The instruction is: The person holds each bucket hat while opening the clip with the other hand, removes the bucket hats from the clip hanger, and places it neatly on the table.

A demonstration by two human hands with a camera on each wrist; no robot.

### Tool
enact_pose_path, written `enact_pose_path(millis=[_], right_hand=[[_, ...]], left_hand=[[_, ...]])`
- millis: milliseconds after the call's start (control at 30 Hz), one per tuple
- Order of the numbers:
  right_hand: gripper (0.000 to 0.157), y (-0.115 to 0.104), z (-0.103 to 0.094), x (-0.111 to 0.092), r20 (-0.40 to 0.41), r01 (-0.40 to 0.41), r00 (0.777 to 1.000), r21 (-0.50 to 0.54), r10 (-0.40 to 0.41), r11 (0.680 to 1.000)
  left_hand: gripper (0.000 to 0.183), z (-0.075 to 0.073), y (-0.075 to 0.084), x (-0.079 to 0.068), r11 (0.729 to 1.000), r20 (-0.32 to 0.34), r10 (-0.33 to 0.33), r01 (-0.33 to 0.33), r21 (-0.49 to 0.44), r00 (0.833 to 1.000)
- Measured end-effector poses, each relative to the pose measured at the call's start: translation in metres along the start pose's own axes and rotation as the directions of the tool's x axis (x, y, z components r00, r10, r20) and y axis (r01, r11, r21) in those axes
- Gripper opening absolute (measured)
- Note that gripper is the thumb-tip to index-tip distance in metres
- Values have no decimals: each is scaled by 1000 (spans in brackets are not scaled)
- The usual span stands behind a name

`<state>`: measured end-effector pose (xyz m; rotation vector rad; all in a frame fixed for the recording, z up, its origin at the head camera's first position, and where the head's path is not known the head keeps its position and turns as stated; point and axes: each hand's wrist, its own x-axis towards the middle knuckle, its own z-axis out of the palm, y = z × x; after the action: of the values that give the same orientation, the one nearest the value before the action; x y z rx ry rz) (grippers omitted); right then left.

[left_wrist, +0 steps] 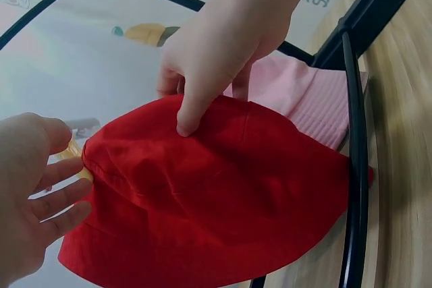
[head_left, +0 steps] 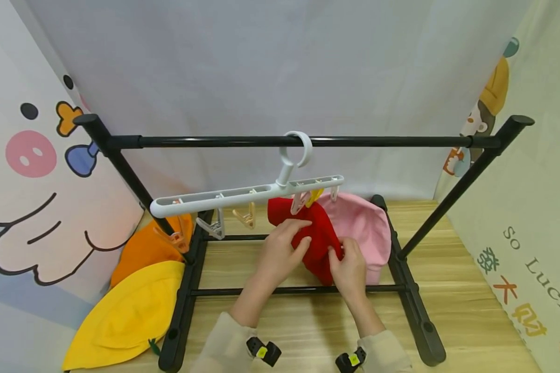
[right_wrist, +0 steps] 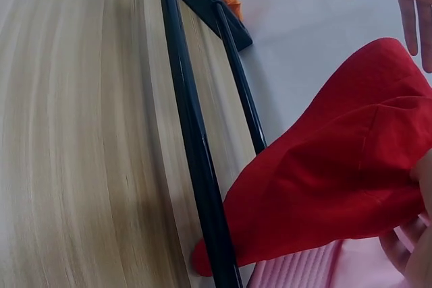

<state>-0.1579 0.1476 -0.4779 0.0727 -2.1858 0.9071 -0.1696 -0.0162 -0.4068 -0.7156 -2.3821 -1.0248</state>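
Observation:
A red bucket hat (head_left: pixel 316 243) hangs askew below the right half of a white clip hanger (head_left: pixel 214 199). My right hand (head_left: pixel 350 267) pinches the hat's cloth, the thumb on the near face in the left wrist view. Beside the hat, my left hand (head_left: pixel 282 251) has its fingers loosely extended, fingertips right at the red cloth. A yellow clip (head_left: pixel 315 197) and a pink clip (head_left: pixel 299 202) sit at the hat's upper edge; the left fingers partly cover the yellow one in the left wrist view. Behind the red hat is a pink hat (head_left: pixel 361 228) with a ribbed band.
The hanger's hook (head_left: pixel 306 147) goes over the black rack's top bar (head_left: pixel 205 142). Grey (head_left: pixel 214 225), beige (head_left: pixel 247 216) and orange (head_left: pixel 173 239) clips dangle on the left. A yellow hat (head_left: pixel 126 316) and an orange hat (head_left: pixel 144 251) lie left of the rack.

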Motion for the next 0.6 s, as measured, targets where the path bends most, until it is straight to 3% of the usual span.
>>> enact_pose_path(millis=[367,600], right_hand=[[11,-2,-4,3,-27,16,1000,14,-16,1000],[9,-5,-7,11,-83,78,994,32,-76,996]], left_hand=[[28,1,8,7,999,-6,35,-35,-3,999],[31,-2,14,14,1000,11,21,-21,16,1000]])
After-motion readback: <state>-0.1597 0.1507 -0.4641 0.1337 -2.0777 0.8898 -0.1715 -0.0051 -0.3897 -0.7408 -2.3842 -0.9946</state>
